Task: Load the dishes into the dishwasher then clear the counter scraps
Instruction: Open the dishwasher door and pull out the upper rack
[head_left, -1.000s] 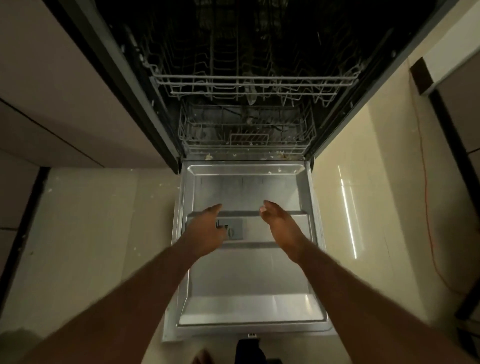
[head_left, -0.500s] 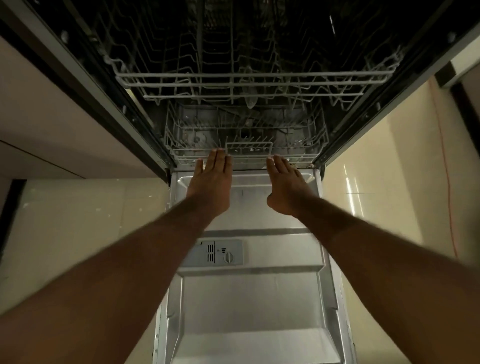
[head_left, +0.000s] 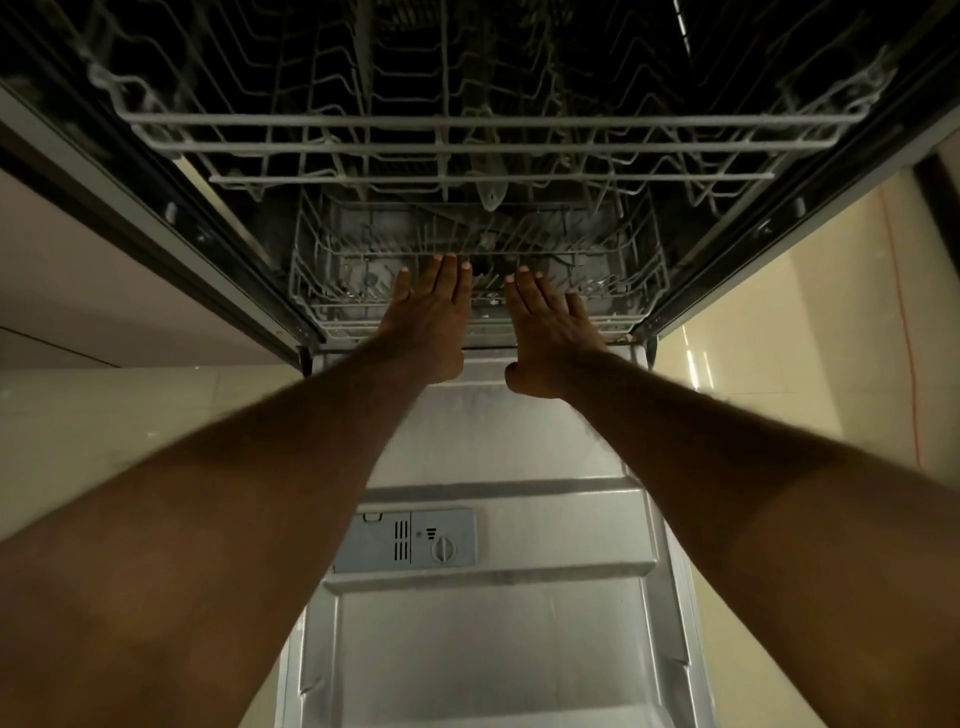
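With both arms stretched straight ahead, count goes: one dishwasher (head_left: 208, 254), one door (head_left: 493, 649) dropped fully open, two wire racks, two hands, one detergent dispenser (head_left: 410, 540).

Dishwasher fills top and centre of frame. Door runs from centre down to the bottom edge. Tub interior is dark, detail at the back lost in shadow.

Upper rack (head_left: 467, 148): grey-white wire, spans the top of frame, one spray arm (head_left: 491, 192) hanging under its middle.

Lower rack (head_left: 631, 291): same wire, sits in the tub at centre frame, just behind the door hinge line.

Door liner is brushed steel with stepped ribs, a few pale specks along the hinge edge. Dispenser is a grey box at lower centre, one round dial (head_left: 443, 550) plus a slotted vent.

Left hand (head_left: 431, 322) and right hand (head_left: 550, 338): side by side at centre frame, palms down, fingers straight and close together, holding nothing. Thumbs on the inner sides, facing each other. Fingers overlap the lower rack's front rim; can't tell whether they touch it or hover above.

Either side: glossy cream floor (head_left: 779, 338), pale cabinet panel (head_left: 78, 280) at upper left, one thin orange cord (head_left: 906, 338) down the right edge.
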